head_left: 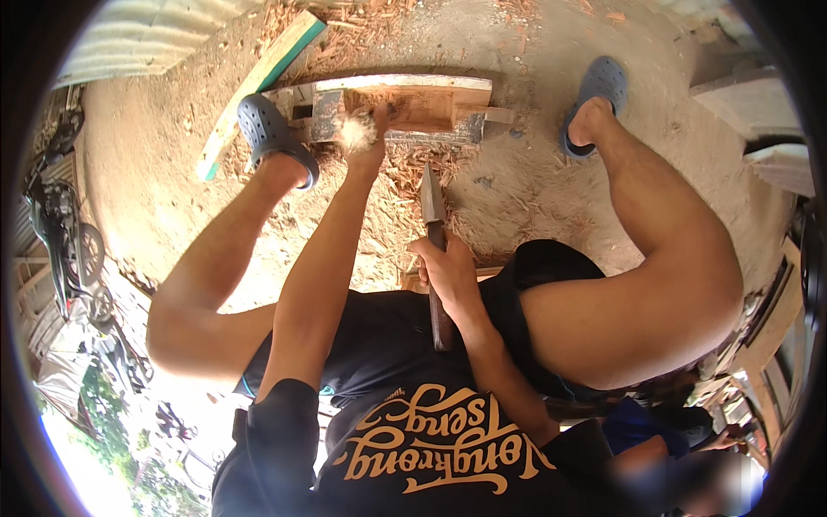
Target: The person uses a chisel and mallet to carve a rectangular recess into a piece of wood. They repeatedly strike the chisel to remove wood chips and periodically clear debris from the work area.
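Hiding part of the blurred left hand [376, 133], a pale, fuzzy clump [355, 129] sits approx. 11:30; can't tell if it's held or just resting on the hand, nor how far the fingers are open. That hand also covers some of the brown, hollowed-out wooden block w/ dark-stained sides [448, 84], which lies at 12 o'clock on the dirt, btwn the feet. Person at 4 o'clock [633, 426] is partly blurred & cut off by the rim.

R hand [448, 269], nr centre, is closed round the dark handle of a long tool w/ pointed grey metal blade [433, 202]; tip points to 12, just short of the block, apart from it. Handle's butt end points to 6, over the black clothing; contact unclear.

L arm reaches nearly straight toward 12–1; R forearm comes up from 5, angled toward 11, wrist low.
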Tool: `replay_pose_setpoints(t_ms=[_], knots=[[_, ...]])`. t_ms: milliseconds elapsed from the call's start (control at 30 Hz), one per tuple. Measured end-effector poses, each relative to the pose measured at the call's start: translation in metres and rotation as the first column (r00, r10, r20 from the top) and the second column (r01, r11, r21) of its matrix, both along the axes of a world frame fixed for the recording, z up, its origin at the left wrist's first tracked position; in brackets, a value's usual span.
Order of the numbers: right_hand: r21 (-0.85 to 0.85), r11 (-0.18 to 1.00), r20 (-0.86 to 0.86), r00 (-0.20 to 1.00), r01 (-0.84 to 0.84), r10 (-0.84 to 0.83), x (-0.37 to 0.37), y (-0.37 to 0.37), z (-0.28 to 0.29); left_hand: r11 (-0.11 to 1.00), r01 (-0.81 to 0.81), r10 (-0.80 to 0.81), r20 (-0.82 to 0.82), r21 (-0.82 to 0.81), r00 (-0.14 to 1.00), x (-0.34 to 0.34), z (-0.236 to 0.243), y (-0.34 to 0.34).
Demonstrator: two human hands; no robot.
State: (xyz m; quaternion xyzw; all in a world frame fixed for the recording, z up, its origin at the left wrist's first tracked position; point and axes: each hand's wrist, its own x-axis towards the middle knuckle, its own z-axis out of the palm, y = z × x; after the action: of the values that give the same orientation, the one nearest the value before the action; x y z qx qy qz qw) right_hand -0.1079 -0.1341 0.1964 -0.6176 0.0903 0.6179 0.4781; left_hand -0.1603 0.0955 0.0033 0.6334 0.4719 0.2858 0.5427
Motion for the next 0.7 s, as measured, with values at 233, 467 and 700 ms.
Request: replay_pose_setpoints(t_ms=[233, 467, 700], knots=[[-0.068, 0.997, 0.147, 0.988, -0.038, 0.048, 0.013, -0.016, -0.011, 0.923, 0.251, -0.193, 0.212, -0.291, 0.958, 0.06, 0.063, -0.036], [-0.063, 0.998, 0.112, 0.993, -0.025, 0.032, 0.009, -0.018, -0.013, 0.968, 0.251, -0.248, -0.098, 0.02, 0.964, 0.069, 0.055, -0.038], [-0.098, 0.993, 0.18, 0.98, -0.066, 0.083, 0.014, -0.019, -0.015, 0.949, 0.262, -0.21, -0.272, 0.173, 0.939, 0.037, 0.038, 0.006]])
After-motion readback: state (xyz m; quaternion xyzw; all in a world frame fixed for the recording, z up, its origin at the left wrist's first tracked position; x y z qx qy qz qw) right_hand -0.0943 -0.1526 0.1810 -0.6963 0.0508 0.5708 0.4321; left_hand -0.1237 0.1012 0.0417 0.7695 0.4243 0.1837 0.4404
